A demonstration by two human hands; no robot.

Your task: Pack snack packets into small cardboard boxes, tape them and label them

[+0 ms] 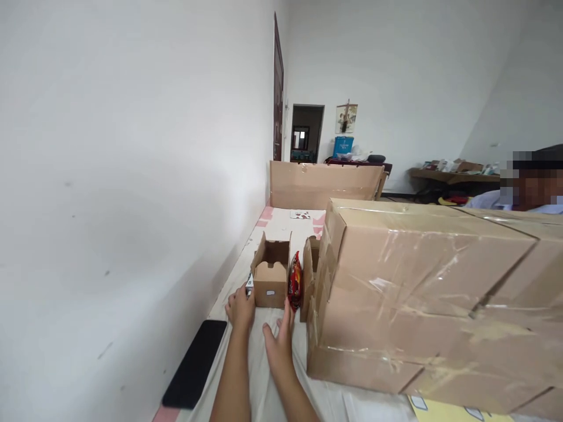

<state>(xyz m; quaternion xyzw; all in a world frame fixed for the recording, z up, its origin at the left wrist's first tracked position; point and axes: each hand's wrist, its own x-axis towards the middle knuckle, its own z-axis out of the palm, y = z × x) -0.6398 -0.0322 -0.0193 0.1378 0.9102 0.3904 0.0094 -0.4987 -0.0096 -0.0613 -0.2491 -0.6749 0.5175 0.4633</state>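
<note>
Cardboard box open at the top, red packet outside it

Take the open box as the centre of a clock, with twelve pointing away from the person. Largest is the cloth-covered desk, running out towards twelve. A block of taped cartons fills the side from three to four o'clock, and a cardboard panel stands across the far end at one. The box itself has its far flaps raised and a notched near wall. Beyond the packet, at three, a second open box stands close to the cartons. A black slab, perhaps a phone, lies between seven and eight.

The left hand is at eight, fingers curled by the near corner; whether it grips anything cannot be told. The right hand, between five and six, is spread with its thumb apart, fingertips close to the packet's near end. The packet stands on edge at three, between the two boxes. Smaller still, a white item shows partly at nine, and a pale label marks the near wall.

As far as can be judged, the box is set up but not closed, and the packet remains outside; its dark inside hides any contents.
</note>
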